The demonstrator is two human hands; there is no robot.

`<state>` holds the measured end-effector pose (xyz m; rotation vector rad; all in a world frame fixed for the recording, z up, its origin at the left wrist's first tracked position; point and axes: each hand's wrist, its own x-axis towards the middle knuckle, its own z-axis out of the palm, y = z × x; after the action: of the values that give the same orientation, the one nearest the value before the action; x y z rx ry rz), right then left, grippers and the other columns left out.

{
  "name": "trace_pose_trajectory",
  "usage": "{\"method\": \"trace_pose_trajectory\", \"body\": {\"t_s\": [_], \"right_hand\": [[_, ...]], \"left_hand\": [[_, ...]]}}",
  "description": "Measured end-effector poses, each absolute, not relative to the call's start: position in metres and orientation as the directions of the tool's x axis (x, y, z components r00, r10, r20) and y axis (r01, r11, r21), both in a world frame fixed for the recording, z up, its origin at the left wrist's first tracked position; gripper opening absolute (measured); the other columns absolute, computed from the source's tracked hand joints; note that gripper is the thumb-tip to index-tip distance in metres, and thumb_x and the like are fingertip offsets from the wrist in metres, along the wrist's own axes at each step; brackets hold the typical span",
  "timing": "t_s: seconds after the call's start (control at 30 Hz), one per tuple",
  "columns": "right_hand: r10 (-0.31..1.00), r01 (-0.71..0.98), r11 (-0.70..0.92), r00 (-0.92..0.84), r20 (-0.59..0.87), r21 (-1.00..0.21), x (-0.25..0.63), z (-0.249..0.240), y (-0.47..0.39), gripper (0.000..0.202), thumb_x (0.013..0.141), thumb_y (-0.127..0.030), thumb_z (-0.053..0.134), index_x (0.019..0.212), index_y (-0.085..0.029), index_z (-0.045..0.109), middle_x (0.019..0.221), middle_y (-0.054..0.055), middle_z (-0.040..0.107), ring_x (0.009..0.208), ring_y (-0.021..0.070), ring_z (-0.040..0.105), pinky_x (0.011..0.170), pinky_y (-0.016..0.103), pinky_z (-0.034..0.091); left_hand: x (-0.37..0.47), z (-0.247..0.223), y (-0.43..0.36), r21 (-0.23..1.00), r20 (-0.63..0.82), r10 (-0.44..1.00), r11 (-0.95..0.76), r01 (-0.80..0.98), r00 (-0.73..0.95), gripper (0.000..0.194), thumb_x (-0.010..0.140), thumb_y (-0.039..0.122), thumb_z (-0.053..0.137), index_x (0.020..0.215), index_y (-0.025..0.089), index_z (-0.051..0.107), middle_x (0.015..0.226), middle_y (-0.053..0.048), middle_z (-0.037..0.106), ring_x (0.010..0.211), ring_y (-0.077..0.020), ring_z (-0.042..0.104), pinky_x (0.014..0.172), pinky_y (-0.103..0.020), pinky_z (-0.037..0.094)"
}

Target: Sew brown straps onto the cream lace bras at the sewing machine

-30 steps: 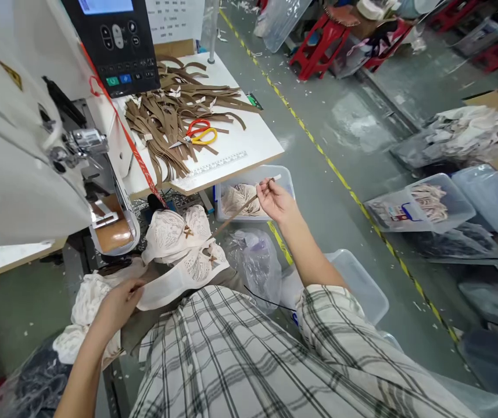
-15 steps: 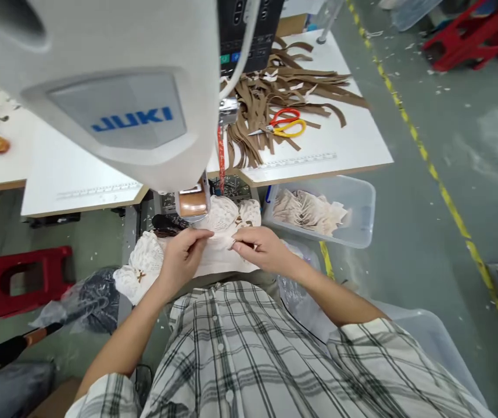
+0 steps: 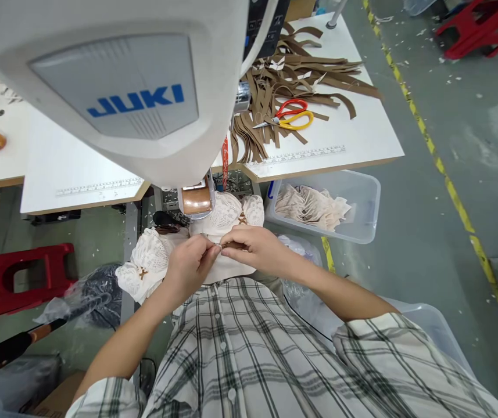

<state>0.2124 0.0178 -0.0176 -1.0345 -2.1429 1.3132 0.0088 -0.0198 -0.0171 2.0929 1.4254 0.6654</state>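
Observation:
My left hand (image 3: 191,264) is closed in a pinch, its thumb and forefinger on a small edge of white fabric (image 3: 219,248). The fingertips of my right hand (image 3: 255,248) meet it there, pinching the same bit; the fingers hide most of it. Under and around both hands lie white lace bras (image 3: 148,261), some with a small brown bow. One lace cup (image 3: 225,212) rests beyond my fingers, close to the brown-covered front part (image 3: 197,200) of the sewing machine (image 3: 122,87).
Brown strips (image 3: 270,98) and red-and-yellow scissors (image 3: 294,114) lie on the white table (image 3: 375,136). A clear bin (image 3: 364,203) right of my hands holds pale fabric pieces (image 3: 312,206). A red stool (image 3: 17,278) stands at left, and the machine head overhangs the table.
My hands have come together from a small gap, with the white fabric between them now gathered at the fingertips. The view has shifted slightly.

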Motion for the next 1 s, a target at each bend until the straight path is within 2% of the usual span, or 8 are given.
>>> {"method": "trace_pose_trajectory", "body": {"t_s": [0.1, 0.2, 0.27, 0.37, 0.47, 0.53, 0.7, 1.0], "right_hand": [[0.819, 0.363, 0.210, -0.572, -0.039, -0.908, 0.214, -0.018, 0.018, 0.015, 0.090, -0.028, 0.062, 0.080, -0.018, 0.068, 0.066, -0.002, 0.053, 0.066, 0.0107, 0.048, 0.064, 0.025, 0.034], [0.881, 0.257, -0.041, -0.446, -0.156, -0.965, 0.220, -0.025, 0.022, 0.020, 0.089, -0.037, 0.063, 0.083, -0.017, 0.067, 0.060, -0.005, 0.045, 0.055, 0.0092, 0.039, 0.056, 0.025, 0.032], [0.873, 0.192, -0.138, -0.439, -0.210, -0.972, 0.225, -0.030, 0.025, 0.027, 0.088, -0.044, 0.064, 0.088, -0.018, 0.068, 0.064, -0.003, 0.049, 0.055, 0.0098, 0.041, 0.055, 0.026, 0.035], [0.817, 0.240, 0.120, -0.575, -0.041, -0.963, 0.224, -0.032, 0.026, 0.022, 0.087, -0.043, 0.068, 0.088, -0.021, 0.074, 0.094, 0.005, 0.063, 0.088, 0.0178, 0.058, 0.082, 0.034, 0.046], [0.678, 0.238, 0.436, -0.721, 0.143, -0.868, 0.216, -0.026, 0.021, 0.013, 0.091, -0.033, 0.066, 0.088, -0.023, 0.074, 0.115, 0.006, 0.065, 0.113, 0.0221, 0.055, 0.106, 0.043, 0.034], [0.605, 0.207, 0.502, -0.778, 0.170, -0.840, 0.210, -0.020, 0.019, 0.013, 0.094, -0.028, 0.061, 0.091, -0.021, 0.071, 0.107, 0.006, 0.069, 0.102, 0.0190, 0.060, 0.102, 0.041, 0.037], [0.515, 0.164, 0.579, -0.833, 0.203, -0.799, 0.207, -0.017, 0.019, 0.018, 0.095, -0.023, 0.052, 0.094, -0.019, 0.070, 0.092, 0.006, 0.067, 0.084, 0.0156, 0.061, 0.072, 0.027, 0.045], [0.439, 0.161, 0.787, -0.824, 0.359, -0.596, 0.201, -0.026, 0.011, 0.023, 0.098, -0.019, 0.045, 0.090, -0.015, 0.067, 0.083, 0.006, 0.068, 0.080, 0.0169, 0.058, 0.075, 0.030, 0.045]], "left_hand": [[0.009, -0.016, -0.019, 0.686, 0.124, 0.933, -0.327, 0.650, 0.338, 0.025, 0.099, 0.027, 0.050, 0.079, 0.018, 0.061, 0.067, 0.000, 0.059, 0.062, -0.0126, 0.055, 0.056, -0.024, 0.040], [0.002, -0.010, -0.017, 0.766, 0.056, 0.922, -0.287, 0.576, 0.384, 0.020, 0.099, 0.022, 0.048, 0.096, 0.018, 0.068, 0.083, -0.004, 0.070, 0.077, -0.0135, 0.064, 0.066, -0.024, 0.048], [-0.004, -0.005, -0.016, 0.778, 0.016, 0.923, -0.254, 0.575, 0.385, 0.019, 0.097, 0.020, 0.051, 0.107, 0.019, 0.068, 0.095, -0.004, 0.073, 0.083, -0.0138, 0.067, 0.070, -0.023, 0.050], [-0.011, 0.002, -0.016, 0.734, -0.025, 0.931, -0.231, 0.639, 0.365, 0.013, 0.094, 0.020, 0.057, 0.102, 0.020, 0.068, 0.088, -0.001, 0.074, 0.073, -0.0122, 0.065, 0.064, -0.022, 0.048], [-0.012, 0.007, -0.016, 0.696, -0.012, 0.916, -0.281, 0.660, 0.402, 0.010, 0.093, 0.018, 0.056, 0.091, 0.020, 0.066, 0.081, 0.001, 0.072, 0.066, -0.0111, 0.063, 0.061, -0.022, 0.046], [-0.010, 0.010, -0.015, 0.693, 0.008, 0.907, -0.309, 0.652, 0.421, 0.011, 0.093, 0.016, 0.055, 0.090, 0.020, 0.066, 0.082, 0.001, 0.071, 0.068, -0.0114, 0.063, 0.062, -0.022, 0.046], [-0.010, 0.013, -0.016, 0.731, 0.021, 0.903, -0.307, 0.610, 0.430, 0.012, 0.091, 0.014, 0.057, 0.089, 0.021, 0.067, 0.085, -0.001, 0.071, 0.075, -0.0131, 0.064, 0.066, -0.023, 0.049], [-0.010, 0.020, -0.016, 0.701, -0.153, 0.881, -0.222, 0.678, 0.447, 0.010, 0.089, 0.014, 0.057, 0.092, 0.021, 0.065, 0.088, -0.001, 0.070, 0.079, -0.0154, 0.063, 0.068, -0.026, 0.047]]}}
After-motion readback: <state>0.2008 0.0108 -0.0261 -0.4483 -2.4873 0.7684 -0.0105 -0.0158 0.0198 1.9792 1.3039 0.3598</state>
